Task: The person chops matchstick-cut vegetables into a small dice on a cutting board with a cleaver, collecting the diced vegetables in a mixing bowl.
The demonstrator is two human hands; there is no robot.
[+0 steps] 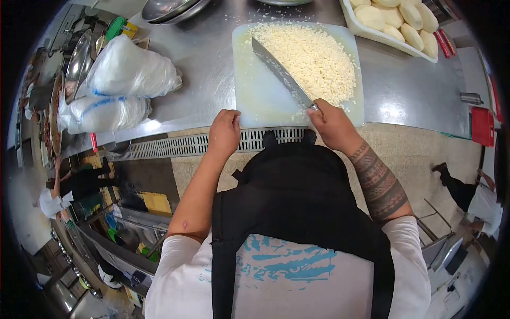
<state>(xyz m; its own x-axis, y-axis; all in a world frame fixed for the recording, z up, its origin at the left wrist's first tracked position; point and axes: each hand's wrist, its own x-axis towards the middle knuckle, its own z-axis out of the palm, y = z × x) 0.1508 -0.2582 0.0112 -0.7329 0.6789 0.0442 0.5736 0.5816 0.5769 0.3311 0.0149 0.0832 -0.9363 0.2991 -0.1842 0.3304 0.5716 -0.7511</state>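
A large knife (pixel 281 73) lies across a pale cutting board (pixel 255 101), its handle in my right hand (pixel 330 123). The blade points up and left, along the edge of a wide heap of finely chopped pale pieces (pixel 313 58). A few small bits cling near the blade and the handle. My left hand (pixel 225 131) is at the board's lower left corner, with its fingers curled against the corner.
Two filled plastic bags (pixel 127 66) lie on the metal table (pixel 204 69) at left. Metal bowls (pixel 172 10) stand at the back. A white crate (pixel 366 35) of peeled potatoes (pixel 393 18) is at back right. Other people are at both sides.
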